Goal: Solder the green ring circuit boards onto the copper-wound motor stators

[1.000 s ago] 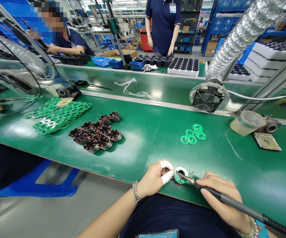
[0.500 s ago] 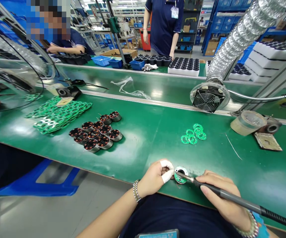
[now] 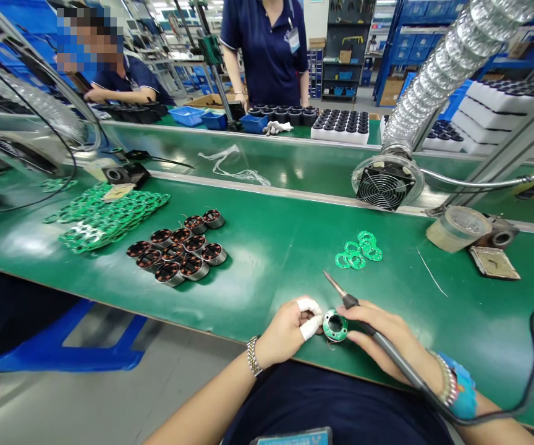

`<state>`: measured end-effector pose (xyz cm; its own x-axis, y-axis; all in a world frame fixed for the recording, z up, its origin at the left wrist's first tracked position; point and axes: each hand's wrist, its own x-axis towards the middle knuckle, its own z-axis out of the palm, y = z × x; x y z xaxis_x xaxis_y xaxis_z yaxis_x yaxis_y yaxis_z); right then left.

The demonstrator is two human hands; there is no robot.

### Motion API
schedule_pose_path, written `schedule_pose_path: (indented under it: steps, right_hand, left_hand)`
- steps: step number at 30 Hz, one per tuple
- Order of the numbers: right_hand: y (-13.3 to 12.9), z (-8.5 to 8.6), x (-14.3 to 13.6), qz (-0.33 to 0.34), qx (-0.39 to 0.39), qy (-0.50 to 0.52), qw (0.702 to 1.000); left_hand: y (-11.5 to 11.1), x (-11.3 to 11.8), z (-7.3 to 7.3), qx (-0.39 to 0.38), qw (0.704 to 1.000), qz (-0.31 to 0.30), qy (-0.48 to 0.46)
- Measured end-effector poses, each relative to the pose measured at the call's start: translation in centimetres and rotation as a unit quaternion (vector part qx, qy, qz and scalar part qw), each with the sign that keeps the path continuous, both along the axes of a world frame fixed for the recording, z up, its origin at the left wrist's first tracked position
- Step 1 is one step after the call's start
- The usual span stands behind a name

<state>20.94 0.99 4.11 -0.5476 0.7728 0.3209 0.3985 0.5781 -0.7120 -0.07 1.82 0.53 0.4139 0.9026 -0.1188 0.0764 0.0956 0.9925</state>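
Green ring board point(image 3: 335, 337): located near the table point(image 3: 267, 247) edge directly in front of me, circuit face up, presumably so that its pads are in plain sight. Take it as the clock centre.

Left hand point(image 3: 283, 334), 9 o'clock: thumb and index, both in white finger covers point(image 3: 312, 328), are closed on the board's edge, bracing it. The covers probably guard against heat.

Right hand point(image 3: 399, 340), 3 o'clock: the soldering iron point(image 3: 335, 284) is clasped across the hand, its tip raised and pointing towards 12, clear of board and skin. Thumb and a fingertip are spread at the board's right edge, seemingly steadying it; firm contact I cannot confirm.

Surroundings: loose ring boards point(image 3: 363, 250) lie at 1 o'clock, within easy reach. Wound cores point(image 3: 197, 275) stand at 10, windings up, apart from the iron. The fan point(image 3: 384, 185) sits beyond the loose boards, likely for fumes.
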Motion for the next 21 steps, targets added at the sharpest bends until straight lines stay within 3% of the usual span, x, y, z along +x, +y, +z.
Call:
schedule_pose_path:
  steps: [3, 6, 8, 10, 12, 15, 21]
  right_hand:
    - [1.0, -0.2, -0.6, 0.057, -0.031, -0.019, 0.998]
    - [1.1, -0.5, -0.8, 0.051, -0.065, -0.024, 0.996]
    - [0.6, -0.8, -0.7, 0.030, -0.070, -0.024, 0.997]
    - [0.0, -1.1, -0.6, 0.000, -0.065, -0.022, 0.998]
    - [-0.6, -1.5, -0.6, -0.024, -0.058, -0.017, 0.998]
    - [-1.2, -1.9, -0.6, -0.042, -0.057, -0.010, 0.997]
    - [-1.1, -2.2, -0.7, -0.047, -0.059, 0.000, 0.997]
  left_hand:
    - [0.0, 0.0, 0.0, 0.010, 1.000, -0.004, 0.000]
    - [-0.3, -0.3, 0.1, 0.035, 0.999, 0.008, 0.025]
    - [-1.0, -0.6, 0.3, 0.098, 0.992, 0.032, 0.069]
    - [-1.8, -0.7, 0.5, 0.194, 0.973, 0.039, 0.115]
    - [-2.6, -0.7, 0.6, 0.276, 0.949, 0.010, 0.153]
    - [-3.4, -0.4, 0.4, 0.317, 0.926, -0.029, 0.204]
    - [-3.6, -1.3, -0.5, 0.388, 0.874, -0.037, 0.291]
